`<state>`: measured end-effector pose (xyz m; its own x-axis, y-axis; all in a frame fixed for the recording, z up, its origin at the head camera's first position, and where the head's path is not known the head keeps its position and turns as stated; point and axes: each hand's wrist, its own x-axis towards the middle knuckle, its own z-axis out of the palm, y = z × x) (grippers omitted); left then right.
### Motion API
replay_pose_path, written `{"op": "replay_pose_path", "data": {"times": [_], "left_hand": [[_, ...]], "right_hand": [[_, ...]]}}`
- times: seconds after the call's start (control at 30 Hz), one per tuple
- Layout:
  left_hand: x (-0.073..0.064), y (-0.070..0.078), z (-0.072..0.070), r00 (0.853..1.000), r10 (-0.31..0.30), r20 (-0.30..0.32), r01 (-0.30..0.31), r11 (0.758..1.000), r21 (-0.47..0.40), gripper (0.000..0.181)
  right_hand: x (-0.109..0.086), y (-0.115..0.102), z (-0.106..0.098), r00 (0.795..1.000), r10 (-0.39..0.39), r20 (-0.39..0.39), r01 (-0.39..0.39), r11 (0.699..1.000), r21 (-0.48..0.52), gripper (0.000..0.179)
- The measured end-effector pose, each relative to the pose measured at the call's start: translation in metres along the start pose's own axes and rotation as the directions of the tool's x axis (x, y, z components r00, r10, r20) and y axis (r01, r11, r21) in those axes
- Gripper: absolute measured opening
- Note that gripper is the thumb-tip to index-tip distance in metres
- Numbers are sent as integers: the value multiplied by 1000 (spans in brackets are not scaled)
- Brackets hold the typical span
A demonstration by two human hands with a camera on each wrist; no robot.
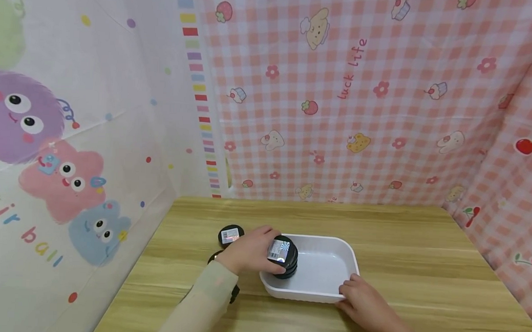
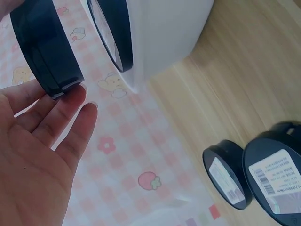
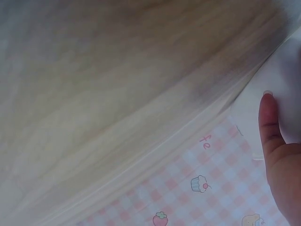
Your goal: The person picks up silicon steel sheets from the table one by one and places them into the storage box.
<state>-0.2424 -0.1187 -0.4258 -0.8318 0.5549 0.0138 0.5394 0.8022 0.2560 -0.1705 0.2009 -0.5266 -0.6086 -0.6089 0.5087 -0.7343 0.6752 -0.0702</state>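
Black round case (image 1: 281,249), likely light and best rim-held: my left hand (image 1: 252,251) pinches it, right hand (image 1: 367,302) grips the tray (image 1: 321,274).

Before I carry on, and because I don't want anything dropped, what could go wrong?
The black disc might slip, as the left hand grips its edges. Lowered off-centre, it could knock the disc beneath it in the white tray. The right hand holds only one corner, so a tug could shift the tray.
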Motion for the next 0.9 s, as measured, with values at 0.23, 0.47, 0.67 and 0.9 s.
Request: {"op": "replay_pose_path", "data": {"times": [0.23, 0.47, 0.67, 0.9], "left_hand": [[8, 2, 6, 1000, 6, -4, -6, 1000, 8, 90], [14, 5, 13, 1000, 16, 5, -16, 1000, -12, 91], [17, 10, 13, 1000, 12, 21, -12, 1000, -25, 90], [21, 18, 8, 999, 13, 30, -12, 1000, -26, 88]], "right_hand": [[-1, 1, 2, 1000, -6, -5, 6, 1000, -4, 33], [-1, 1, 0, 1000, -8, -4, 8, 1000, -8, 33], [-1, -1, 0, 1000, 5, 15, -5, 1000, 2, 31], [-1, -1, -1, 1000, 21, 22, -21, 1000, -6, 30]]}}
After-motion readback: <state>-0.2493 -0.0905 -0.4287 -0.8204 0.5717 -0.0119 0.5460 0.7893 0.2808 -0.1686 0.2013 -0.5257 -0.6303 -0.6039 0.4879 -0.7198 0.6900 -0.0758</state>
